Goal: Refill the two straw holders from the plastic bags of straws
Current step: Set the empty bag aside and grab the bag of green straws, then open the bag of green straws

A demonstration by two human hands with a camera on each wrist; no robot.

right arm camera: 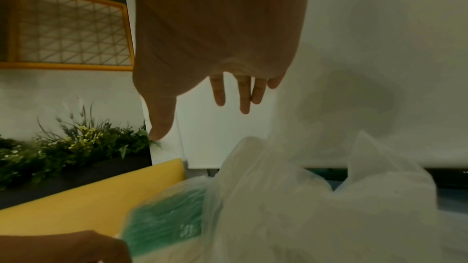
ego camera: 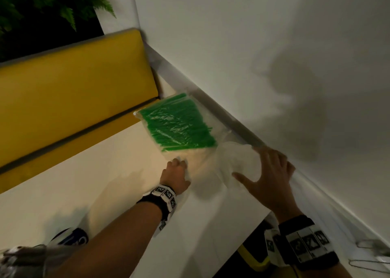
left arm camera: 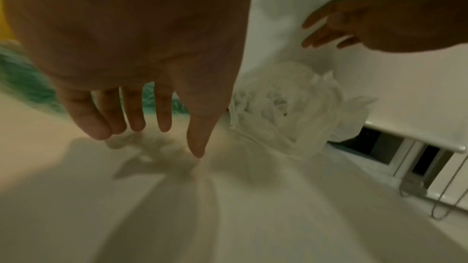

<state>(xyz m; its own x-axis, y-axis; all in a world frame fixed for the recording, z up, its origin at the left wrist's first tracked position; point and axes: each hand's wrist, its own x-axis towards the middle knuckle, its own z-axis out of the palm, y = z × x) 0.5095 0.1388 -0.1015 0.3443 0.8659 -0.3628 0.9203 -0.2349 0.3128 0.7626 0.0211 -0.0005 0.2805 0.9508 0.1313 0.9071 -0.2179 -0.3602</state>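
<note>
A clear plastic bag of green straws (ego camera: 178, 123) lies on the white table (ego camera: 84, 182) near the wall corner. My left hand (ego camera: 176, 166) reaches down to the bag's empty near end, its fingers (left arm camera: 136, 119) straight and their tips at the plastic film. Beside it sits a crumpled, empty-looking clear bag (ego camera: 236, 159). My right hand (ego camera: 263, 168) hovers spread over that bag (right arm camera: 303, 217) and holds nothing. The green straws (right arm camera: 164, 217) also show at the lower left of the right wrist view. No straw holder is in view.
A yellow bench back (ego camera: 73, 87) runs along the table's far side, with green plants (ego camera: 52, 5) behind it. A white wall and sill rail (ego camera: 221, 113) border the right. A bead chain (ego camera: 371, 254) hangs at the lower right. The table's edge (ego camera: 249, 227) drops off under my right wrist.
</note>
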